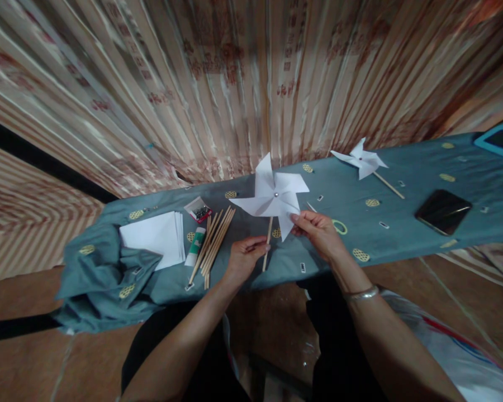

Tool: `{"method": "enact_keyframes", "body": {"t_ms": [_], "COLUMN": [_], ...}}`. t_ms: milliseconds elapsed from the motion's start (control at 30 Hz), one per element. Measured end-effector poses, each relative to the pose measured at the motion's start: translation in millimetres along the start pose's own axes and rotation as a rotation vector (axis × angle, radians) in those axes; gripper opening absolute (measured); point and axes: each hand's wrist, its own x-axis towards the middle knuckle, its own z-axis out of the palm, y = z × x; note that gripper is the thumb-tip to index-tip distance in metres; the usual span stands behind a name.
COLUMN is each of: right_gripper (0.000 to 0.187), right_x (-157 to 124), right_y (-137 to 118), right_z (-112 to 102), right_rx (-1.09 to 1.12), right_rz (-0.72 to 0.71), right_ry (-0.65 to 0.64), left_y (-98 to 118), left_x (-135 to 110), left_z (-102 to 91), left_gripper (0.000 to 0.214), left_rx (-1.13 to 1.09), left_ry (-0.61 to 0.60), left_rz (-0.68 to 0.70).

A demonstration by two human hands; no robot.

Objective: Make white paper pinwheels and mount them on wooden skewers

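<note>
A white paper pinwheel (262,204) with a pin at its centre stands on a thin wooden stick, held up over the table in front of me. My left hand (243,258) is closed around the stick, with its fingers pinching it below the blades. At the lower right blade, my right hand (316,231) pinches the paper edge between thumb and fingers. Left of the pinwheel lie a bundle of wooden sticks (216,243), a glue stick (195,245) with a green label and a small open box of pins (199,212).
A stack of white paper (153,237) lies at the left on the grey-green cloth (339,192). Farther right are another pinwheel (362,159), scissors (339,226) partly hidden by my right hand, a dark phone (443,212) and a blue-framed device (501,140). A curtain (235,84) hangs behind.
</note>
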Motion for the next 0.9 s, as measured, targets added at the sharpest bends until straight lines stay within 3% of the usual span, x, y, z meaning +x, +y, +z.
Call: {"method": "enact_keyframes", "body": {"t_ms": [633,900], "right_gripper": [0.043,0.044], "right_x": [-7.6,-8.8], "right_y": [4.3,9.1], "right_z": [13.5,17.3], "right_rx": [-0.007,-0.100], "right_rz": [0.071,0.016], "right_ry": [-0.111,-0.169], "left_y": [-2.6,-0.9], "left_x": [0.7,-1.6], "left_z": [2.4,2.8], "left_gripper": [0.027,0.027], "left_rx": [-0.045,-0.056], "left_ry": [-0.005,-0.051], "left_rz": [0.004,0.030]}}
